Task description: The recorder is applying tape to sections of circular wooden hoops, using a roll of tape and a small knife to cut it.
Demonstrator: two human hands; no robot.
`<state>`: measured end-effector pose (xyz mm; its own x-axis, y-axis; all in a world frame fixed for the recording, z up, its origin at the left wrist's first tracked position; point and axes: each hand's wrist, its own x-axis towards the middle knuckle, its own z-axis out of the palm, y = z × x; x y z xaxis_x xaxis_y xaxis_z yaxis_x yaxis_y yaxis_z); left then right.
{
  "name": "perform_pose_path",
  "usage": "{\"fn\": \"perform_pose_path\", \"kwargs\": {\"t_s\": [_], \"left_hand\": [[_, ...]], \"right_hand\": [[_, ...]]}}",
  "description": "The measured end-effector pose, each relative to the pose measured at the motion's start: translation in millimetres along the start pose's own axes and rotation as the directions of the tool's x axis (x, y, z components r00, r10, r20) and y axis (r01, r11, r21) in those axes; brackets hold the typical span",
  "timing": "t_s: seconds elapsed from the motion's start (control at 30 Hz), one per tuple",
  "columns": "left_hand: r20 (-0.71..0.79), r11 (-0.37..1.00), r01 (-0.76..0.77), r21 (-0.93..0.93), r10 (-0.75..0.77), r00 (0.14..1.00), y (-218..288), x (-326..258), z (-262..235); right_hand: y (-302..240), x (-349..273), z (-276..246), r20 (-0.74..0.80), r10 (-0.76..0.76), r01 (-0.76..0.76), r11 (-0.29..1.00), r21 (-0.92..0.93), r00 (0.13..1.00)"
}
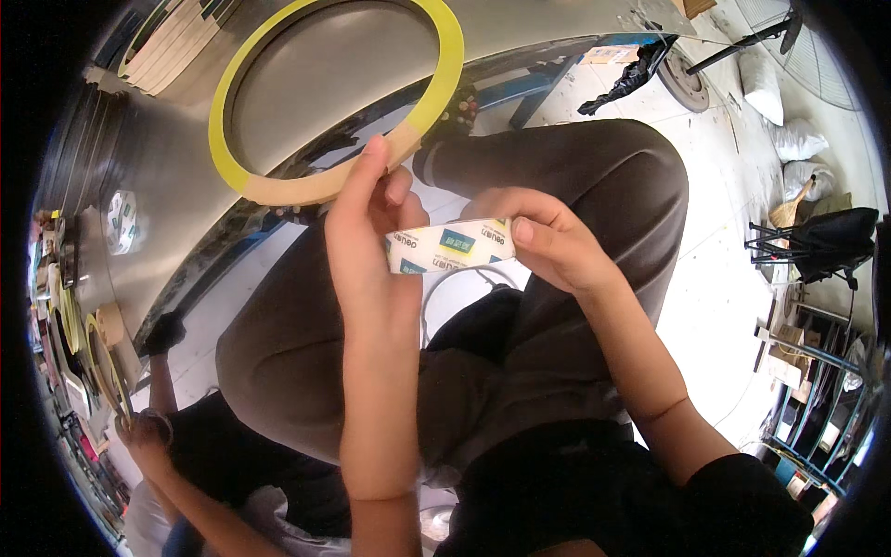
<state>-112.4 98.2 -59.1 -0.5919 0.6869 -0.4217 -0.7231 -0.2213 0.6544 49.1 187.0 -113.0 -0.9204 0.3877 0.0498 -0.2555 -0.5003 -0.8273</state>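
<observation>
A large flat ring (449,65) juts over the metal table's near edge. Yellow covers most of it, while a stretch on the near side is bare tan. My left hand (367,213) is closed on that bare stretch, its thumb-side finger lying against the face and the other fingers curled at the rim. Between my hands is a tape roll (450,247) with a white, blue-green printed band. My right hand (548,237) pinches its right end, thumb in front. The roll's left end meets my left palm; whether that hand also grips it is hidden.
The shiny metal table (186,186) curves across the upper left, with stacked tan rings (176,46) on it. At lower left, another person's hand (144,436) holds a ring. Right, on the floor, are a black folding stool (817,237), white sacks (798,141) and a blue rack (817,408).
</observation>
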Motion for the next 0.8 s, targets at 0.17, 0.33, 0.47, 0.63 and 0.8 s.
{"fn": "perform_pose_path", "kwargs": {"t_s": [0.17,0.33,0.47,0.63,0.8], "left_hand": [[0.059,1.000,0.000,-0.022,0.002,0.998,-2,1,-1],[-0.012,0.998,-0.053,0.021,0.054,0.998,-2,1,4],[-0.037,0.985,-0.113,0.132,0.119,0.992,-7,2,6],[-0.038,0.981,-0.114,0.156,0.121,0.992,-6,2,0],[-0.040,0.988,-0.071,0.136,0.077,0.996,-2,-1,3]], "right_hand": [[15,4,11,-0.013,-0.124,0.125,0.981,0.146,0.992],[-26,3,29,-0.074,-0.008,-0.011,0.969,-0.245,0.997],[-48,7,49,-0.126,-0.152,-0.009,0.600,-0.800,0.980],[-47,13,60,-0.038,-0.170,0.061,0.541,-0.839,0.985],[-55,7,51,0.013,-0.001,0.010,0.731,-0.683,1.000]]}}
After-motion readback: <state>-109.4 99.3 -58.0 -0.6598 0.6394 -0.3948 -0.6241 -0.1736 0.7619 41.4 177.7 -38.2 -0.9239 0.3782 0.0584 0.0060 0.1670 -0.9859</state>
